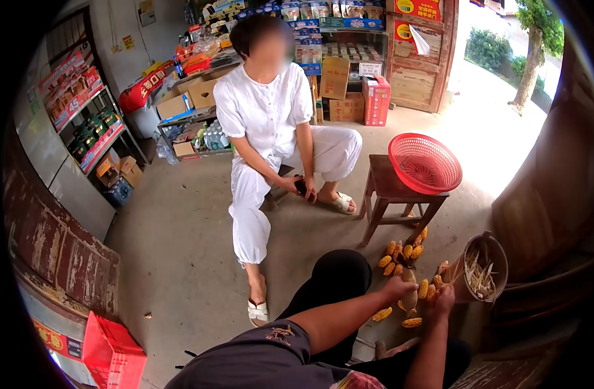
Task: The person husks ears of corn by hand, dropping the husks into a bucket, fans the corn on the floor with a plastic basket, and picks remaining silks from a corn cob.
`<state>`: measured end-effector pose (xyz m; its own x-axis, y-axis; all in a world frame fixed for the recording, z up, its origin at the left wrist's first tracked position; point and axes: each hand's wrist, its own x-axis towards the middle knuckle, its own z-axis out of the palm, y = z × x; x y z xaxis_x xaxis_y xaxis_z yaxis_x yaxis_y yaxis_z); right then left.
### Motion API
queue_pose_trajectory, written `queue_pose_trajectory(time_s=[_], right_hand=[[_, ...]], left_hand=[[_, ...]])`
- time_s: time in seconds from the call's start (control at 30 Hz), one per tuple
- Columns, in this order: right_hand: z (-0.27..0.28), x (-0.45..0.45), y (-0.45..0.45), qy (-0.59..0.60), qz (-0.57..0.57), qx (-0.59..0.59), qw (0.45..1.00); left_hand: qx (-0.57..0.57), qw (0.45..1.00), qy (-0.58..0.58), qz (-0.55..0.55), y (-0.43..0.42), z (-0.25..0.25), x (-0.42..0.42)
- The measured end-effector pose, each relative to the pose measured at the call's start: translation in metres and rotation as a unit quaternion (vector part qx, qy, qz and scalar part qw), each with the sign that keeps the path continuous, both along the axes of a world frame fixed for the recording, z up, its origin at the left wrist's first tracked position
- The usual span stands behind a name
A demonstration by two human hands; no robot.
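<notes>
Low at the right, my left hand is closed around a corn cob in pale husk, with darker husk at its top. My right hand is closed close beside it, near the bucket's left side; a thin pale strip shows at its fingers, too small to make out clearly. Several yellow corn cobs lie on the floor in front of and around both hands. The bucket holds pale husk strips.
A red basket rests on a wooden stool. Another person in white sits opposite, holding a dark object. Shelves of goods stand behind, a red crate at lower left, and an open doorway at upper right.
</notes>
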<state>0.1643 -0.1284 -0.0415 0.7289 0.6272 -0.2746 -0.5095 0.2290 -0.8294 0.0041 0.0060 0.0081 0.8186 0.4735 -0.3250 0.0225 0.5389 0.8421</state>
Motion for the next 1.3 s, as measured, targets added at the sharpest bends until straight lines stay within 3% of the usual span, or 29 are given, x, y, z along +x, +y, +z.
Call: queue_pose_trajectory(time_s=[0.03, 0.07, 0.13, 0.17, 0.23, 0.37, 0.57, 0.7, 0.87, 1.07, 1.17, 1.3], right_hand=[[-0.001, 0.0, 0.002, -0.169, -0.127, -0.098, 0.972], [-0.001, 0.003, -0.001, -0.169, -0.128, -0.097, 0.973], [0.03, -0.008, -0.002, 0.012, -0.027, -0.071, 0.997], [0.033, -0.014, -0.001, 0.011, -0.028, -0.07, 0.997], [0.04, -0.028, 0.003, -0.107, 0.141, -0.133, 0.975], [0.055, -0.041, 0.004, -0.068, 0.273, -0.156, 0.947], [0.062, -0.042, -0.001, -0.063, 0.285, -0.187, 0.938], [0.048, -0.04, -0.001, -0.153, 0.27, -0.219, 0.925], [0.04, -0.042, 0.001, -0.233, 0.232, -0.195, 0.924], [0.032, -0.038, 0.002, -0.207, 0.222, -0.176, 0.936], [0.021, -0.033, 0.002, -0.239, 0.212, -0.17, 0.932], [0.047, -0.046, 0.005, -0.204, 0.205, -0.142, 0.947]], left_hand=[[0.011, 1.0, 0.004, -0.004, 0.001, -0.003, 0.0], [0.022, 1.0, 0.008, -0.009, 0.001, -0.006, 0.0], [0.029, 0.999, 0.017, 0.001, 0.0, -0.008, 0.0], [0.035, 0.999, 0.026, 0.013, -0.001, -0.008, 0.0], [0.033, 0.999, 0.011, -0.024, 0.001, -0.02, 0.0], [0.025, 0.995, 0.007, -0.094, 0.002, -0.045, 0.007], [0.014, 0.996, 0.052, -0.073, -0.002, 0.001, -0.007], [0.015, 0.997, 0.008, -0.079, -0.001, -0.002, -0.007], [0.002, 0.996, 0.077, -0.051, -0.005, -0.027, 0.001], [0.003, 0.992, 0.039, -0.116, -0.002, -0.046, 0.004], [0.023, 0.995, 0.054, -0.082, -0.007, -0.045, 0.004], [0.004, 0.99, -0.03, -0.141, -0.005, -0.016, -0.005]])
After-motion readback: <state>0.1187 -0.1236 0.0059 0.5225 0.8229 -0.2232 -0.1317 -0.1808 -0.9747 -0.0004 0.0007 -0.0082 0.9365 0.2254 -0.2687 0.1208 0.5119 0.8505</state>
